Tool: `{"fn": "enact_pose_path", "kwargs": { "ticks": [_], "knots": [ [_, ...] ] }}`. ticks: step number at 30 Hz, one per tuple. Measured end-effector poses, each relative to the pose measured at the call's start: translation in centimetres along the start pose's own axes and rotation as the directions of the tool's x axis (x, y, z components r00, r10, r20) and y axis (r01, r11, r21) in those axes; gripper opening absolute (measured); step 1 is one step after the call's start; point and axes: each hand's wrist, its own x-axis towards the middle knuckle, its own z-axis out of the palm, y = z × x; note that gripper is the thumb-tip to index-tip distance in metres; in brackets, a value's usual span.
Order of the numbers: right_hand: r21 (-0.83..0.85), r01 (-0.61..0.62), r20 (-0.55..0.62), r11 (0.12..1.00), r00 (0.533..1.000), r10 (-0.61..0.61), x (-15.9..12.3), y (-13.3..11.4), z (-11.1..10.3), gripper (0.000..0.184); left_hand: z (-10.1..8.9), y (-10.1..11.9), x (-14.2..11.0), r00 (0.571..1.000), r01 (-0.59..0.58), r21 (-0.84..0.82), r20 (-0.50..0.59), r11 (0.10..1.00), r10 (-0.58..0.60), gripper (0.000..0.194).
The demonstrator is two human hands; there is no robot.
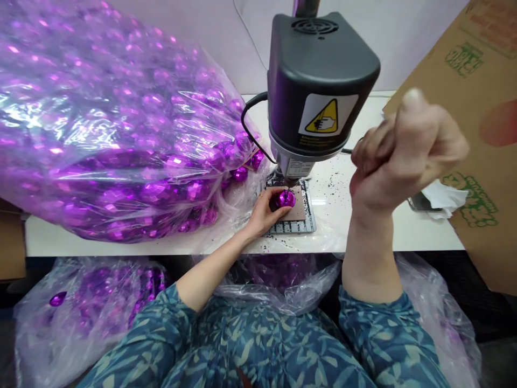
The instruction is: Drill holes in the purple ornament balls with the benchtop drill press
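Observation:
My left hand (pixel 264 213) is closed around a shiny purple bauble (pixel 287 198), thumb and fingers pinching its sides. The bauble rests on a small brown board (pixel 297 210) on the slotted metal base (pixel 309 222) of a bench drill press (pixel 319 91). The drill's tip comes down at the top of the bauble; whether it touches cannot be made out. To the right of the machine my right hand (pixel 407 151) is raised in a closed fist. A short dark lever (pixel 346 151) runs from the machine to this fist, which hides its end.
A huge clear bag of purple baubles (pixel 133 134) fills the left of the white table (pixel 331 226). Dark shavings lie around the base. A cardboard box (pixel 476 145) and crumpled white tissue (pixel 444 200) are at right. Plastic bags (pixel 89 312) hang below the front edge.

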Motion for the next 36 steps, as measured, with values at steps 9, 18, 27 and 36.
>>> {"fn": "enact_pose_path", "kwargs": {
  "ticks": [9,18,27,36],
  "knots": [
    [-0.015,0.035,0.037,0.999,0.999,-0.034,1.7,0.2,0.7,0.053,-6.2,6.2,-7.7,0.803,-0.258,0.238,0.591,0.936,0.071,0.04],
    [0.014,-0.031,-0.02,0.999,0.999,0.032,1.6,-0.3,1.0,0.059,-8.7,-1.2,4.8,0.997,0.046,0.664,-0.073,0.746,0.003,0.043],
    [0.022,0.003,0.048,1.0,0.999,-0.004,1.3,0.0,0.5,0.056,-8.3,-1.2,5.7,0.99,0.07,0.491,-0.142,0.868,0.001,0.046],
    [0.008,0.027,0.011,1.0,1.0,-0.027,1.1,0.5,0.6,0.059,-6.0,1.8,-1.0,0.967,0.227,-0.38,0.194,0.897,-0.162,0.055]
  ]
}}
